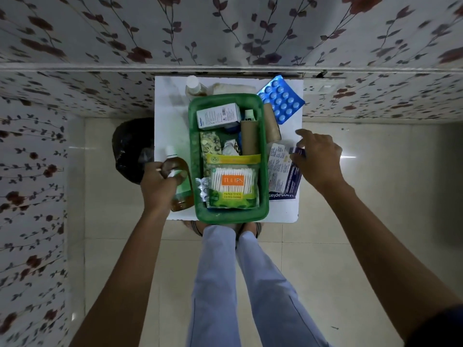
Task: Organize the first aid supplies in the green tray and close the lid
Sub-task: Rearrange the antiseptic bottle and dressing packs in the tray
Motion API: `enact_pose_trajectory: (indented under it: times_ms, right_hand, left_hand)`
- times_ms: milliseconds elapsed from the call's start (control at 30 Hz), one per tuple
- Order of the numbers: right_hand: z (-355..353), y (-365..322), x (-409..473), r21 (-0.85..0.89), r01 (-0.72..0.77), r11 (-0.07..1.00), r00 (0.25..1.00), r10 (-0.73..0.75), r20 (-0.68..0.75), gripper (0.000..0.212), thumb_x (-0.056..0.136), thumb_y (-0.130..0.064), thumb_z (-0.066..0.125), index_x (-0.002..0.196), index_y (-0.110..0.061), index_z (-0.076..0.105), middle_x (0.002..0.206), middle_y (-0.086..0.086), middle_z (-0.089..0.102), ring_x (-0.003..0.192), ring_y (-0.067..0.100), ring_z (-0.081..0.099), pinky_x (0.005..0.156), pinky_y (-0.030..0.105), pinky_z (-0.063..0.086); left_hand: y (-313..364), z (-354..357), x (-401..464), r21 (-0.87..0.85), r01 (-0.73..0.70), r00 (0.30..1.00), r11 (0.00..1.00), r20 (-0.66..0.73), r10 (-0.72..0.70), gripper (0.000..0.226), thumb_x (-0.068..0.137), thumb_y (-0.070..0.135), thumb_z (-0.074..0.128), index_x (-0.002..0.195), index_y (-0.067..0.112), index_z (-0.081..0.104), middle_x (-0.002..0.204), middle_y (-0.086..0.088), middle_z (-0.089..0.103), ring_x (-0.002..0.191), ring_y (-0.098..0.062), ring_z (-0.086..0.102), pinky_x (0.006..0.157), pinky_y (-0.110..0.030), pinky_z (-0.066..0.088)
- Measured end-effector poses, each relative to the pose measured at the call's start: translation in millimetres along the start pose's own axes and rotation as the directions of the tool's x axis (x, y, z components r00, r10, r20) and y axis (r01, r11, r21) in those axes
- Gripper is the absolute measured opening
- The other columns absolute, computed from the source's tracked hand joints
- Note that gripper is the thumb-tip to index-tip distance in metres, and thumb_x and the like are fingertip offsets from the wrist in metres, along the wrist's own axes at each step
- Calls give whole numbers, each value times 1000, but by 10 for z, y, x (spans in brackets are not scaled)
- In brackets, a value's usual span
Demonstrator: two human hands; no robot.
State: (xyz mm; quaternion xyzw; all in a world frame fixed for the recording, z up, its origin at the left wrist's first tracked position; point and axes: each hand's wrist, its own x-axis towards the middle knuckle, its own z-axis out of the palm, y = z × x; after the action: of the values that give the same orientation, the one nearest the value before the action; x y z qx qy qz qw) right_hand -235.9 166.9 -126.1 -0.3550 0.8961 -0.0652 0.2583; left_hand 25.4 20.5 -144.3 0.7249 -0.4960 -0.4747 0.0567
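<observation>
The green tray stands in the middle of a small white table. Inside it lie a cotton swab packet, a white box, a brown cardboard roll, a small tube and blister strips. My left hand grips an amber liquid bottle lying just left of the tray. My right hand rests on a dark blue and white plaster box right of the tray, fingers closing on its far end.
A blue tablet blister and a second brown roll lie at the table's back right. A white-capped bottle stands behind the tray. A black bag sits on the floor to the left. My legs are below the table's front edge.
</observation>
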Motion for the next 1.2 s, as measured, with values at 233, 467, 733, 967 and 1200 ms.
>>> enact_pose_trajectory:
  times_ms: [233,467,733,967,1200]
  right_hand:
    - [-7,40,-140,105,69,992,993,-79,89,38,80,-16,67,116,-9,56,115,20,58,103,36,54,82,37,45]
    - [267,25,-221,-150,50,987,985,-24,170,74,68,-30,77,128,-9,38,122,19,49,111,36,44,89,48,42]
    - [128,21,-234,43,-73,996,961,59,269,45,73,-17,74,106,-4,46,113,21,54,101,35,55,75,42,53]
    - [-615,-196,-566,189,-66,980,994,82,-78,35,88,-4,53,122,-9,46,113,20,65,94,35,64,74,33,53]
    - [-672,-786,-698,528,89,845,962,64,-265,49,88,-4,52,132,-21,39,118,-2,62,90,8,56,68,3,42]
  left_hand:
    - [217,-240,-327,-353,-112,993,929,-66,95,32,73,3,70,102,11,57,94,-1,67,85,-15,64,79,-31,52]
    - [481,-275,-521,-480,-183,978,858,4,210,30,76,-1,66,93,21,56,92,0,66,81,-12,64,75,-30,54]
    - [572,-191,-540,-519,-212,965,828,25,263,35,75,-2,66,107,8,54,93,2,67,83,-13,65,78,-33,55]
    - [572,-249,-529,-542,-192,966,818,43,255,44,68,6,69,109,6,55,93,0,68,87,-19,64,80,-38,54]
    - [573,-313,-528,-619,-200,977,760,-70,200,36,72,-1,68,103,11,55,89,1,68,85,-18,64,84,-41,53]
